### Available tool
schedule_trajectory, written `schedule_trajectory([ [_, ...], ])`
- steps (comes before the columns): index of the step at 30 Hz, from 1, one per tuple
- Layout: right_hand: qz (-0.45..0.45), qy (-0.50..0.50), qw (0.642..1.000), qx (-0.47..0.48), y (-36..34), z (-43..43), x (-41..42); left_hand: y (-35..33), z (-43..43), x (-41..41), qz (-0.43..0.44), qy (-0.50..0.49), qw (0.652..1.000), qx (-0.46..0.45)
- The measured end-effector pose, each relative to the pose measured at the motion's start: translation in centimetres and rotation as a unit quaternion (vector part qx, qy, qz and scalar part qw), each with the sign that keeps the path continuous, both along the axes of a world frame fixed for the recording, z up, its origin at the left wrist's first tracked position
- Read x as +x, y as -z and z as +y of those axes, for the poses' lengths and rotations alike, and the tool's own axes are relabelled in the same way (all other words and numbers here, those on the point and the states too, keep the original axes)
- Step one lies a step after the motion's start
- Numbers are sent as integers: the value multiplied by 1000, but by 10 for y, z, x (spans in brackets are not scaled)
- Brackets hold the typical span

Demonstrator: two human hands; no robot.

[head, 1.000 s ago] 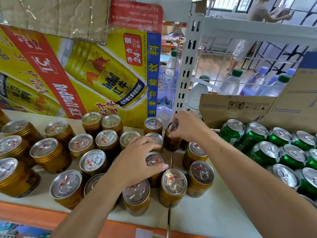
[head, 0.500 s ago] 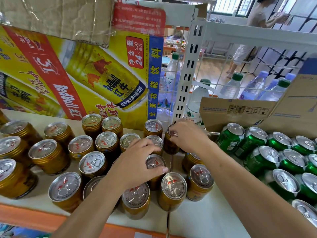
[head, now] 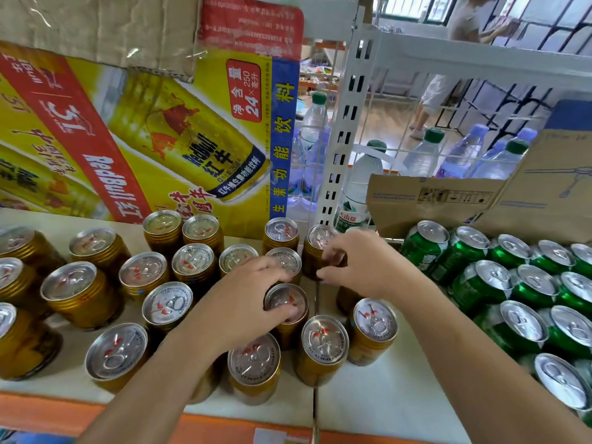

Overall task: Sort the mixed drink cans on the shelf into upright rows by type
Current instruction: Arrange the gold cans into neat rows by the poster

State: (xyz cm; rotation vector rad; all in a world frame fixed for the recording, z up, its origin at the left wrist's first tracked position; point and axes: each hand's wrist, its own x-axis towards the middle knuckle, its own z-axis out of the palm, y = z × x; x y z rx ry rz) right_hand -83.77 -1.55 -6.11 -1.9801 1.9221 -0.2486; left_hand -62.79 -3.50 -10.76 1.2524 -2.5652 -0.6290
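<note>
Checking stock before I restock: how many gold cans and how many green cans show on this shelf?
Gold cans: 21, two mostly hidden.
Green cans: 11, more cut off at the right edge.
Total: 32.

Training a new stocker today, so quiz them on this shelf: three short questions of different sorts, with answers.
1. What does the left hand grip? A) a gold can; B) a green can; C) a water bottle.
2. True or false: the right hand holds a water bottle.
3. Fill in: the right-side cans are ____ in colour.
Key: 1 A. 2 false, it grips the rear gold can. 3 green.
</note>
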Motion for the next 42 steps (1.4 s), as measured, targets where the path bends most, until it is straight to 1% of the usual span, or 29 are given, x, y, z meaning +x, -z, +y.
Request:
schedule_trajectory([
  [2, 20, -50, 995, 85, -11, 14, 10, -3, 1, 3, -17, 20, 1000, -12],
  [4, 69, -82, 982, 155, -16, 25, 22, -5, 3, 4, -39, 45, 998, -16],
  [6, 111, -97, 972, 184, -13, 34, 32, -7, 3, 5, -57, 61, 996, 2],
  [8, 128, -103, 971, 173, -8, 40, 38, -10, 0, 3, -77, 63, 995, 25],
  [10, 124, -103, 975, 153, -5, 43, 41, -12, -3, -2, -99, 63, 992, 37],
  [13, 92, -88, 983, 129, -4, 45, 37, -14, -3, -8, -123, 50, 991, 10],
  [17, 29, -35, 995, 85, -7, 46, 29, -19, -1, -4, -72, 23, 997, -11],
  [20, 9, -22, 997, 72, -8, 42, 30, -24, -2, 4, -79, 1, 997, -5],
  [27, 16, 26, 999, 43, -2, 26, 36, -31, -2, 12, -120, -13, 993, -17],
  [32, 49, 52, 997, 6, 6, 16, 38, -28, 1, 10, -141, -3, 990, -16],
  [36, 49, 43, 998, -2, 11, 16, 33, -25, 0, 12, -131, -10, 991, -2],
  [39, 23, 71, 997, -20, 13, 15, 31, -25, -1, 11, -129, -15, 991, 0],
  [42, 24, 84, 995, -38, 14, 12, 31, -24, -1, 10, -121, -16, 993, -5],
])
